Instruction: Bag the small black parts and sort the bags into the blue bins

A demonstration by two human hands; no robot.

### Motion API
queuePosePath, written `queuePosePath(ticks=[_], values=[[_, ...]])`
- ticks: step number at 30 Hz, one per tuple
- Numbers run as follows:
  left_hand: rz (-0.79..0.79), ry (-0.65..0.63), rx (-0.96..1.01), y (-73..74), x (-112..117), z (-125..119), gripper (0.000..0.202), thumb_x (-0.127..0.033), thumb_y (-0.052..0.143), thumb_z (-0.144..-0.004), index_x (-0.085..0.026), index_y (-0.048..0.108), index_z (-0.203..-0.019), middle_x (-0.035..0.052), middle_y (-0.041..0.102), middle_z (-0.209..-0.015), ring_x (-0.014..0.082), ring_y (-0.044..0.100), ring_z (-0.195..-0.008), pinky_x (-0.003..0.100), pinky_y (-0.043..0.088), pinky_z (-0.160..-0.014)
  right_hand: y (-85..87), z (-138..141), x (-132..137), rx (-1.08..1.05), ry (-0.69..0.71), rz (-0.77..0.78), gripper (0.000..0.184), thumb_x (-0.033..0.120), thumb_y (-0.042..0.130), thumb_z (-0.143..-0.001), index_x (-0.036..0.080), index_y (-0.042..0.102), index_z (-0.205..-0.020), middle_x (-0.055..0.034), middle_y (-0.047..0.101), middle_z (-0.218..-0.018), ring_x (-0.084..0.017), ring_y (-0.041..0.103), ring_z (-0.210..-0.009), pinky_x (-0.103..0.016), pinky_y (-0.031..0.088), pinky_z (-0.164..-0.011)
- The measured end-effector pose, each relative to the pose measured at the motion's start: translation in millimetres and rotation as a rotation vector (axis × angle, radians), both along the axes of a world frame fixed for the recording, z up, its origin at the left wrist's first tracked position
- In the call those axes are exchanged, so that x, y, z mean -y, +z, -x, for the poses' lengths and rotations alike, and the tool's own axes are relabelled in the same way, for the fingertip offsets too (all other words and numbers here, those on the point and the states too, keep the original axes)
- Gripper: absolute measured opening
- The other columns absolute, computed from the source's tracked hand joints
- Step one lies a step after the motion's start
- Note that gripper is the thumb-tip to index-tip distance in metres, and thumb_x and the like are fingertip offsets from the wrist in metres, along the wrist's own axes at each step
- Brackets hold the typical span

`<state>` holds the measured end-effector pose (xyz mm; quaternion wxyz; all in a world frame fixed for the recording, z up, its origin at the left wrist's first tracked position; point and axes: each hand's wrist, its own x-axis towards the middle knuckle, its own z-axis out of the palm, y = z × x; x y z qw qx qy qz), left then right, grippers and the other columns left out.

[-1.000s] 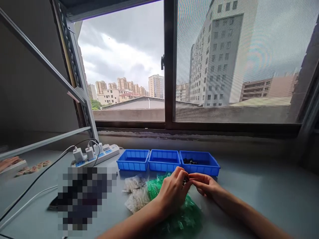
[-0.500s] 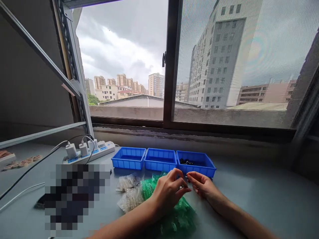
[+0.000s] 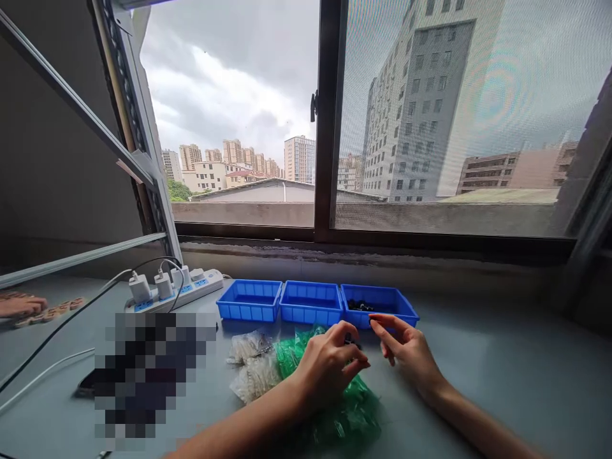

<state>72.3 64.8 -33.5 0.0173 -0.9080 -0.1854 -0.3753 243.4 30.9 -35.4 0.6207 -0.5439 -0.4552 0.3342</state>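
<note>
Below a window (image 3: 229, 127), over a grey tabletop (image 3: 502, 363), the left hand (image 3: 329, 357) cups small dark parts (image 3: 352, 343); the right hand (image 3: 408, 350), near the front edge of the rightmost blue bin (image 3: 388, 298), pinches thumb to forefinger, anything between unclear.

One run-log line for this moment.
left hand: curled around dark pieces, over green bag | right hand: pinched by right bin, hold unclear | right bin: dark parts inside

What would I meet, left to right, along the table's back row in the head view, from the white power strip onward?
White plastic power strip, left rectangular blue plastic bin, middle rectangular blue plastic bin, right rectangular blue plastic bin holding small dark parts.
</note>
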Motion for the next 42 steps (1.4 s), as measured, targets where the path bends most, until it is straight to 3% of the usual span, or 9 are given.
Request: queuePosePath(ticks=[6,11,15,17,21,25,29,36,42], values=[[0.142,0.065,-0.010,10.4,7,-1,0.016,-0.032,0.054,-0.086,-0.021,0.064,-0.082,0.0033,0.060,-0.094,0.0108,0.059,-0.072,0.023,0.050,-0.066,9.7,-1,5,0.071,-0.171,-0.050,0.066,0.071,0.066,-0.054,0.015,0.067,-0.088,0.0045,0.047,-0.041,-0.010,0.041,-0.035,-0.025,0.037,-0.036],[0.427,0.214,0.163,18.7,7,-3,0.018,-0.028,0.039,-0.090,-0.021,0.055,-0.093,0.0005,0.059,-0.089,0.0111,0.056,-0.070,0.023,0.047,-0.066,9.2,-7,4,0.120,-0.190,-0.063,0.064,0.071,0.064,-0.056,0.016,0.068,-0.087,0.0022,0.052,-0.047,-0.010,0.042,-0.036,-0.026,0.038,-0.035],[0.539,0.235,0.206,19.7,4,-4,0.019,-0.029,0.037,-0.088,-0.020,0.052,-0.094,0.0004,0.059,-0.091,0.0109,0.053,-0.067,0.023,0.042,-0.059,11.9,-12,4,0.145,-0.151,-0.077,0.060,0.063,0.064,-0.062,0.017,0.067,-0.101,-0.0063,0.068,-0.080,-0.011,0.051,-0.043,-0.026,0.042,-0.038],[0.546,0.222,0.204,19.7,4,-4,0.019,-0.030,0.037,-0.088,-0.021,0.052,-0.095,0.0004,0.059,-0.092,0.0111,0.052,-0.067,0.023,0.041,-0.059,13.4,-12,5,0.187,-0.100,-0.073,0.055,0.057,0.064,-0.066,0.020,0.065,-0.107,-0.0071,0.069,-0.090,-0.014,0.058,-0.052,-0.026,0.044,-0.040],[0.543,0.228,0.188,21.3,5,-4,0.019,-0.029,0.037,-0.088,-0.021,0.053,-0.094,0.0001,0.058,-0.092,0.0111,0.053,-0.068,0.023,0.040,-0.059,11.7,-12,7,0.377,0.002,-0.061,0.040,0.048,0.058,-0.074,0.020,0.068,-0.102,-0.0024,0.065,-0.060,-0.017,0.061,-0.055,-0.026,0.046,-0.045],[0.519,0.228,0.140,22.5,7,-4,0.017,-0.027,0.039,-0.088,-0.021,0.055,-0.091,-0.0007,0.058,-0.089,0.0109,0.053,-0.069,0.023,0.042,-0.063,4.3,-12,9,0.734,0.144,-0.220,0.022,0.035,0.056,-0.080,0.023,0.070,-0.092,-0.0060,0.070,-0.096,-0.018,0.066,-0.077,-0.030,0.052,-0.064],[0.491,0.215,0.117,21.3,7,-4,0.015,-0.025,0.041,-0.087,-0.021,0.055,-0.089,-0.0008,0.057,-0.087,0.0107,0.053,-0.067,0.023,0.043,-0.065,-3.6,-10,11,1.092,0.222,-0.332,0.028,0.025,0.058,-0.080,0.023,0.066,-0.107,-0.0072,0.066,-0.113,-0.022,0.061,-0.102,-0.037,0.048,-0.089],[0.441,0.207,0.092,18.7,6,-4,0.014,-0.020,0.042,-0.086,-0.022,0.056,-0.089,-0.0012,0.057,-0.086,0.0113,0.055,-0.071,0.023,0.045,-0.071,-4.3,-12,8,1.340,0.179,-0.369,0.027,0.017,0.053,-0.085,0.024,0.066,-0.107,-0.0057,0.071,-0.100,-0.021,0.063,-0.093,-0.037,0.046,-0.084],[0.451,0.211,0.059,17.8,7,-5,0.012,-0.019,0.045,-0.085,-0.021,0.056,-0.090,-0.0012,0.058,-0.088,0.0115,0.055,-0.072,0.023,0.045,-0.072,-2.2,-13,8,1.397,0.146,-0.406,0.023,0.012,0.052,-0.084,0.023,0.069,-0.096,-0.0031,0.072,-0.088,-0.019,0.064,-0.084,-0.034,0.045,-0.077]])
